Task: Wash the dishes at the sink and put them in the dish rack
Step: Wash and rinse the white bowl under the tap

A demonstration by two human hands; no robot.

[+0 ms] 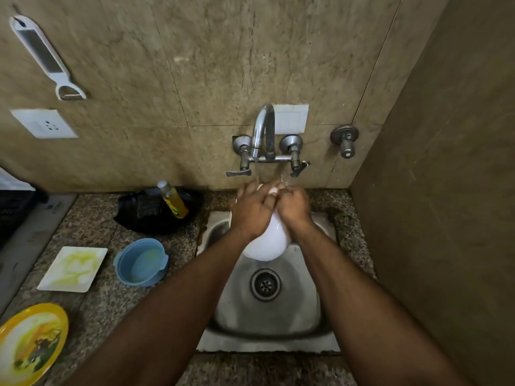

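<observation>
1. Holding a white bowl [267, 243] tilted over the steel sink [267, 310], far rim up under the running tap [263, 129].
2. Left hand [250, 210] gripping the bowl across its back, fingers curling over the far rim; right hand [294, 204] pinching the rim from the other side, fingers bent on it.
3. Likely handling as stiff, smooth and fairly light, probably ceramic or melamine; cannot tell which. Wet, so slippery, and chipping a risk against the steel.
4. Safest gripping at the rim, thumb inside, fingers outside.
5. Waiting on the bench [92, 227], left of the sink: a blue bowl [140, 263], a smeared white square plate [72, 270], a yellow-rimmed plate [30, 344], a dish-soap bottle [174, 200].
6. Dish rack not clearly showing.
</observation>
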